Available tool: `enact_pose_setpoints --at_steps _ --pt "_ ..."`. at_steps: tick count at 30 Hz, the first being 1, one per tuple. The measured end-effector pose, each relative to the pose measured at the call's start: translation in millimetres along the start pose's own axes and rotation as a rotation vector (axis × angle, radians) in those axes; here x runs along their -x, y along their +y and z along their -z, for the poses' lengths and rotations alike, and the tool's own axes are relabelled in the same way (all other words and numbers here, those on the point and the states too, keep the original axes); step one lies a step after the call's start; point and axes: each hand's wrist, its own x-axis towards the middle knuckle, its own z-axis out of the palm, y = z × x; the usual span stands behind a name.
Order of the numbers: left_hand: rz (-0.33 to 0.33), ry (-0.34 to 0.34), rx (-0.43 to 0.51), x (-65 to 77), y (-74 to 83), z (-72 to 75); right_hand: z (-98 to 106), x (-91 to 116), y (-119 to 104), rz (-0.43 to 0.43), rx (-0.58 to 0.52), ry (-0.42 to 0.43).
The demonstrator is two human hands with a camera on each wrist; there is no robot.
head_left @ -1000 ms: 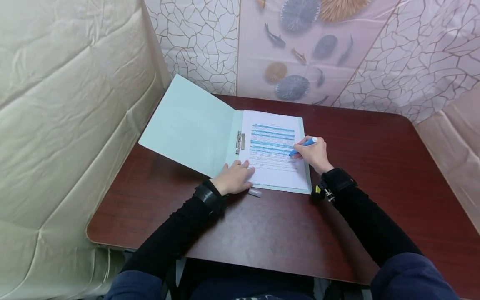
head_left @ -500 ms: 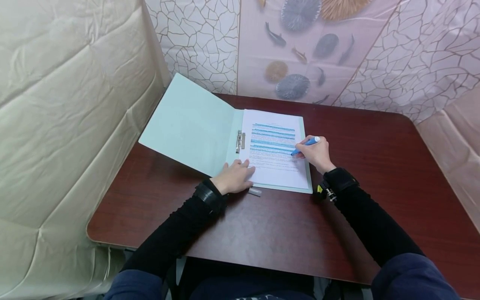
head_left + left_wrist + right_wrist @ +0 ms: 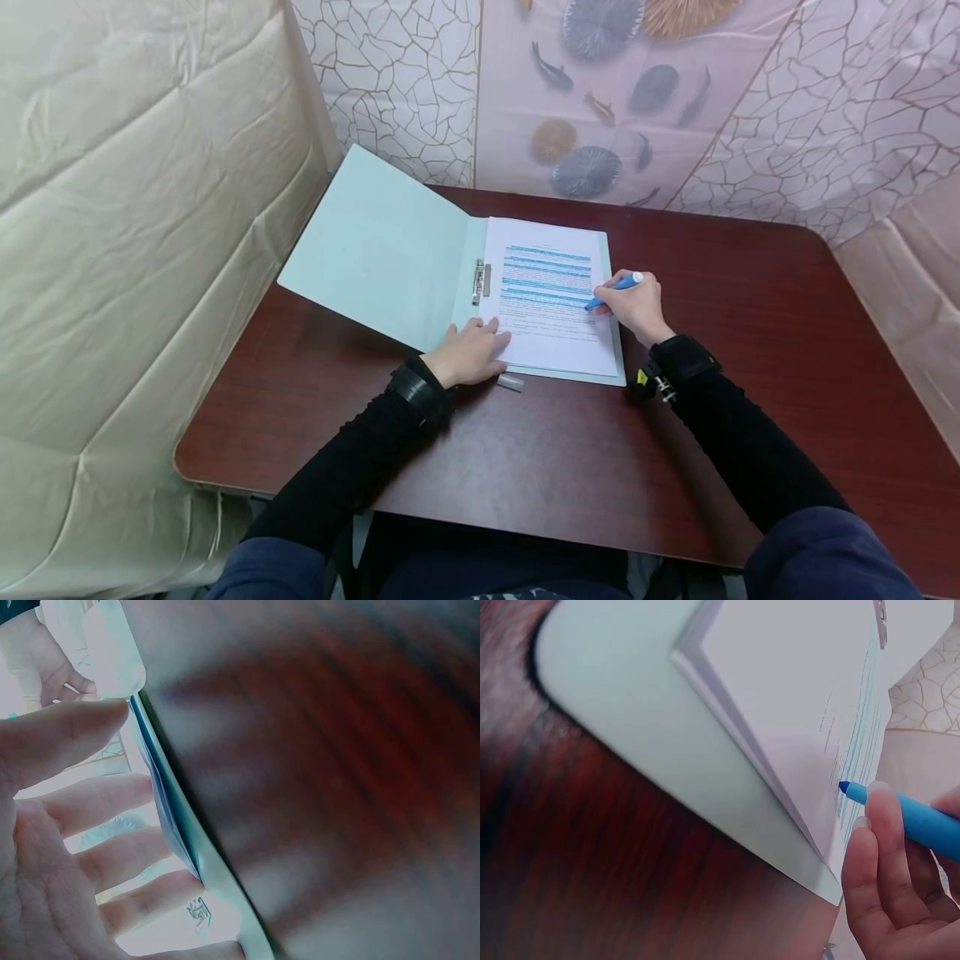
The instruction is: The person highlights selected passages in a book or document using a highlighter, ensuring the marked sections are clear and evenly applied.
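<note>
1. Head view: a mint-green clip folder (image 3: 382,250) lies open on the reddish-brown table (image 3: 510,467), its cover turned out to the person's left.
2. A stack of printed paper (image 3: 555,354) sits on the folder's right half, with a metal clip (image 3: 481,282) at its left edge. Blue bands cross the upper part of the text; the lowest lines are plain black print.
3. The left hand (image 3: 467,354) rests palm down with fingers spread, over the lower left corner of the paper and the folder's near edge.
4. Just beside its thumb, on the table, lies a small translucent cap (image 3: 511,382).
5. The right hand (image 3: 636,304) pinches a blue marker (image 3: 622,282) between thumb and fingers, over the right side of the page.
6. In the right wrist view the marker's dark blue tip points at the printed lines, near the blue bands; whether it touches the paper I cannot tell.
7. Both forearms wear black sleeves (image 3: 337,475) with dark straps at the wrists.
</note>
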Motion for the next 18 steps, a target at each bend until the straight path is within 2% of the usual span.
enact_pose_setpoints --at_steps 18 --pt "0.001 0.006 0.006 1.0 -0.2 -0.2 6.2 2.6 0.8 -0.041 0.009 -0.002"
